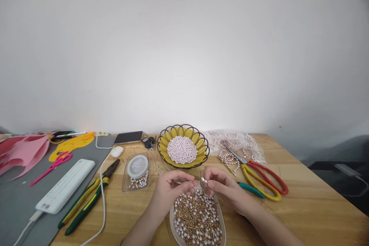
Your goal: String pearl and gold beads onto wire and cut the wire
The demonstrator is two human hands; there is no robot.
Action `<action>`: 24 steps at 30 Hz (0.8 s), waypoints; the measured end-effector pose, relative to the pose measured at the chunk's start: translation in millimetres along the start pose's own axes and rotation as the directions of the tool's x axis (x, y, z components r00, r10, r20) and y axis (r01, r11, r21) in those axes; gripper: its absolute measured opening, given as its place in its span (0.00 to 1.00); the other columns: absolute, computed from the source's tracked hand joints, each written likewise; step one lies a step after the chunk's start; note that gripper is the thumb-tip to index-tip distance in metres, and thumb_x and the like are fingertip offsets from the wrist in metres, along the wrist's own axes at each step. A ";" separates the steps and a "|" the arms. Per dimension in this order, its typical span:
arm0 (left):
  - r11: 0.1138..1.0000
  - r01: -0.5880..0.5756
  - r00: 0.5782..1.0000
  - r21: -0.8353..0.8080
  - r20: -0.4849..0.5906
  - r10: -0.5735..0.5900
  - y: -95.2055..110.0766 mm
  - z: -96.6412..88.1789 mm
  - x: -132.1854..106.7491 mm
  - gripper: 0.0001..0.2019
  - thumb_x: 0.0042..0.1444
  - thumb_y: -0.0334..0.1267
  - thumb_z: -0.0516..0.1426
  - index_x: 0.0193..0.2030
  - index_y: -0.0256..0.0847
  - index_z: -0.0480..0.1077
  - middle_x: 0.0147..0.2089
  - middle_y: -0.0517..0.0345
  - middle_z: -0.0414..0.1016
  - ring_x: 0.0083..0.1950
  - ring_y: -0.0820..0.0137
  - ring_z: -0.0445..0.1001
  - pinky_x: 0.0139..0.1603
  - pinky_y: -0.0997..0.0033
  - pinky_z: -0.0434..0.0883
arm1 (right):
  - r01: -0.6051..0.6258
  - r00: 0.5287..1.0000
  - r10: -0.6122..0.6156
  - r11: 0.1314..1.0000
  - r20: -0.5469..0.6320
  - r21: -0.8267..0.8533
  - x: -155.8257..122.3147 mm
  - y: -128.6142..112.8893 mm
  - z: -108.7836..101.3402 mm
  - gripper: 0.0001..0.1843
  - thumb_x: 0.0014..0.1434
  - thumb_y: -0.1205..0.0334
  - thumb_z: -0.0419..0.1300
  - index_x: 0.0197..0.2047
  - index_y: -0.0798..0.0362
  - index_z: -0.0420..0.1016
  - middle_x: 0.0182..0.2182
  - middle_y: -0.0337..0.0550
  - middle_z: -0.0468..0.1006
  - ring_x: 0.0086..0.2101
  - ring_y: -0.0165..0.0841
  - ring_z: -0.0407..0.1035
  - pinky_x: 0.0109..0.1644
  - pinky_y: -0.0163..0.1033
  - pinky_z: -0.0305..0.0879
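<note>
My left hand (173, 187) is closed in a pinch above the rim of an oval white tray (172, 221). What lies between its fingertips is too small to make out. Across a narrow gap, my right hand (220, 184) pinches a few shiny pearl beads (204, 181) between thumb and fingers. Beneath both hands the tray holds mixed pearl and small gold beads (197, 215). Just beyond them stands a black-rimmed yellow basket (162, 155) with pale pink pearl beads (182, 150) inside.
Left of the tray are a clear box (125, 184) with a spool (137, 166) and beads, green-yellow pliers (89, 198), a cable, a white power bank (65, 186) and pink scissors (52, 168). Red-and-yellow-handled scissors (261, 178) and a bag of bead strings (248, 148) lie right.
</note>
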State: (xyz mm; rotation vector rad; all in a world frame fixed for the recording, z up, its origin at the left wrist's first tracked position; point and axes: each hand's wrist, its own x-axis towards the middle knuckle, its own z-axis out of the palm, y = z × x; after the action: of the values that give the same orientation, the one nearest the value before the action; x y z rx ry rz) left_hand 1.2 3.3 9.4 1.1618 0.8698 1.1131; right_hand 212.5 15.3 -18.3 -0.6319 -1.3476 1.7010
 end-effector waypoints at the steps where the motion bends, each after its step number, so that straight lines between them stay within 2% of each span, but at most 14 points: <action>1: 0.999 -0.005 1.000 -0.035 -0.012 0.005 2.1 0.3 -0.6 0.13 0.44 0.43 0.74 0.33 0.38 0.83 0.31 0.50 0.87 0.29 0.68 0.83 0.32 0.75 0.79 | 0.001 1.000 -0.001 1.000 0.006 0.007 -0.2 0.6 -0.2 0.19 0.61 0.48 0.70 0.32 0.53 0.71 0.23 0.34 0.71 0.26 0.29 0.63 0.34 0.36 0.55; 6: 0.993 -0.027 0.998 -0.118 -0.056 0.020 7.1 1.1 -2.1 0.15 0.43 0.45 0.75 0.34 0.39 0.85 0.34 0.47 0.87 0.31 0.67 0.85 0.33 0.75 0.80 | -0.017 1.000 0.017 1.000 0.019 0.024 -0.4 -0.8 1.3 0.20 0.59 0.46 0.71 0.32 0.53 0.71 0.23 0.33 0.71 0.25 0.28 0.62 0.33 0.35 0.55; 12: 0.987 -0.140 0.988 -0.077 -0.081 0.133 5.8 -0.1 0.1 0.10 0.45 0.42 0.74 0.32 0.40 0.85 0.33 0.50 0.87 0.28 0.70 0.81 0.32 0.75 0.79 | -0.017 0.999 0.017 1.000 0.037 0.001 -0.1 -2.3 2.2 0.19 0.60 0.47 0.70 0.32 0.53 0.71 0.23 0.33 0.71 0.25 0.28 0.63 0.32 0.35 0.56; 16: 0.980 -0.193 0.978 -0.043 -0.087 0.189 3.8 -1.9 0.8 0.09 0.47 0.41 0.74 0.33 0.41 0.86 0.34 0.51 0.86 0.30 0.72 0.80 0.32 0.77 0.78 | -0.026 0.999 0.027 1.000 0.044 -0.012 0.1 -3.0 2.6 0.20 0.60 0.46 0.70 0.32 0.53 0.70 0.22 0.33 0.70 0.25 0.28 0.63 0.32 0.35 0.56; 24: 0.987 -0.101 0.992 -0.129 -0.088 0.090 3.0 -0.4 -2.0 0.13 0.48 0.45 0.74 0.34 0.39 0.85 0.36 0.48 0.87 0.32 0.71 0.82 0.38 0.75 0.80 | -0.045 0.999 0.045 0.999 0.030 -0.022 -0.3 -3.1 2.8 0.19 0.60 0.47 0.70 0.32 0.53 0.70 0.23 0.34 0.71 0.25 0.29 0.63 0.33 0.36 0.56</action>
State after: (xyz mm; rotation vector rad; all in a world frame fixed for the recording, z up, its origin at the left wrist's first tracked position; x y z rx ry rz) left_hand -0.3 1.5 12.2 1.0623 0.7967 1.2854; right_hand 211.3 13.8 -14.6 -0.6555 -1.3833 1.7405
